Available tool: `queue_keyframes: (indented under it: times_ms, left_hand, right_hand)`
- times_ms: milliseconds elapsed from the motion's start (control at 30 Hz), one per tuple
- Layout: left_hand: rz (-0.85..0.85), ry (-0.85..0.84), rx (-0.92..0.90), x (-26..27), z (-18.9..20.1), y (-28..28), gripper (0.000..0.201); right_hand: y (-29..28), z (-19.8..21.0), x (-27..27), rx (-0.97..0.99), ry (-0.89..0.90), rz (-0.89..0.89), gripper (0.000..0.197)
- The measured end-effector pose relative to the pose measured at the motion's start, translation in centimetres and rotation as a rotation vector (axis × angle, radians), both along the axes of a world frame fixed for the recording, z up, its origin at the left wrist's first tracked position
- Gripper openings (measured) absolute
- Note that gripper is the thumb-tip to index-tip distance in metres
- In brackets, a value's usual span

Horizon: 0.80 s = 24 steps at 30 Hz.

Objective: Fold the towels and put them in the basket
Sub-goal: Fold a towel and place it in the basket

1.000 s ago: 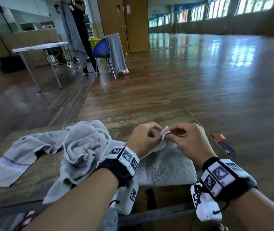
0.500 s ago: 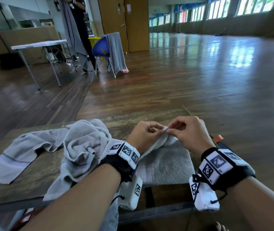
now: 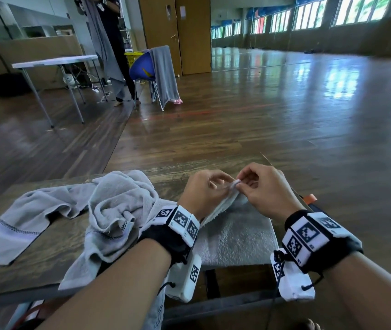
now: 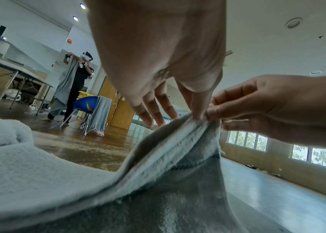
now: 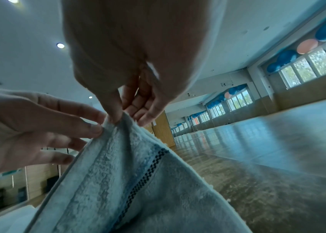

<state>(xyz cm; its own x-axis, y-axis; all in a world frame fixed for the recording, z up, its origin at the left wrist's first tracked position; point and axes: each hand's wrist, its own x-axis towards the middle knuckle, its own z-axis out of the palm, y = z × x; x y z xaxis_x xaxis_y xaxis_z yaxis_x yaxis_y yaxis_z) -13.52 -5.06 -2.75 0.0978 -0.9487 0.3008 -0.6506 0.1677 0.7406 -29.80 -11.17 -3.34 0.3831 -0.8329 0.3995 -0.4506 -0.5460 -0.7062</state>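
A light grey towel (image 3: pixel 235 232) lies partly folded on the wooden table (image 3: pixel 54 256) in front of me. My left hand (image 3: pixel 226 185) and right hand (image 3: pixel 240 184) meet above its far edge, and both pinch the same raised corner between thumb and fingers. The left wrist view has the left hand (image 4: pixel 197 117) and right hand (image 4: pixel 213 112) pinching the towel (image 4: pixel 178 157) at its peak. From the right wrist, the right hand (image 5: pixel 115 120) and left hand (image 5: pixel 97 128) hold the towel (image 5: pixel 138 173), whose dark checked stripe runs down it. No basket shows clearly.
Two crumpled grey towels (image 3: pixel 118 210) (image 3: pixel 20 227) lie on the table's left half. An orange-and-dark object (image 3: pixel 310 198) sits past the table's right edge. Far off stand a person holding a cloth (image 3: pixel 108 39), a white table (image 3: pixel 54 61) and a blue chair (image 3: pixel 142 67) draped with a towel.
Both hands have kept their pinch on the corner and drawn closer together. The towel's left edge has risen a little off the table.
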Motion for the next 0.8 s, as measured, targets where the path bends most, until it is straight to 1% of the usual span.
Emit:
queue_keyframes:
  times_ms: [67,167,233,333,467,500,567,600,633,800]
  left_hand:
    - [0.011,-0.008,-0.081,0.2,-0.2,0.1,0.022]
    - [0.013,0.003,-0.171,0.6,-0.5,0.0,0.023]
    - [0.038,-0.032,-0.248,1.0,-0.7,-0.2,0.024]
    - [0.066,-0.078,-0.294,1.4,-1.0,-0.2,0.023]
    - [0.151,-0.089,-0.252,1.5,-0.4,0.4,0.035]
    - [0.132,-0.12,-0.235,1.8,-0.2,0.6,0.034]
    - [0.051,-0.236,-0.189,2.3,0.6,1.0,0.023]
    - [0.035,-0.285,-0.177,2.6,0.9,1.2,0.025]
    - [0.036,-0.304,-0.172,2.9,1.1,1.4,0.024]
    - [0.12,-0.316,-0.104,3.8,1.8,2.6,0.004]
  right_hand:
    - [0.1,0.2,0.2,0.003,-0.042,0.018,0.01]
    - [0.6,0.7,0.5,-0.021,-0.002,0.058,0.008]
    - [0.9,1.1,0.6,-0.043,0.013,0.081,0.005]
    - [1.3,2.2,0.4,-0.034,-0.004,0.116,0.003]
    - [1.8,4.0,0.0,-0.083,0.008,0.132,0.003]
    - [1.7,4.5,-0.2,-0.103,-0.003,0.12,0.002]
    - [1.6,5.4,-0.4,-0.12,-0.02,0.102,0.003]
    - [1.6,5.8,-0.5,-0.115,-0.022,0.108,0.003]
    - [1.6,6.1,-0.4,-0.109,-0.019,0.122,0.003]
    - [2.0,8.8,-1.1,-0.136,-0.085,0.141,0.007]
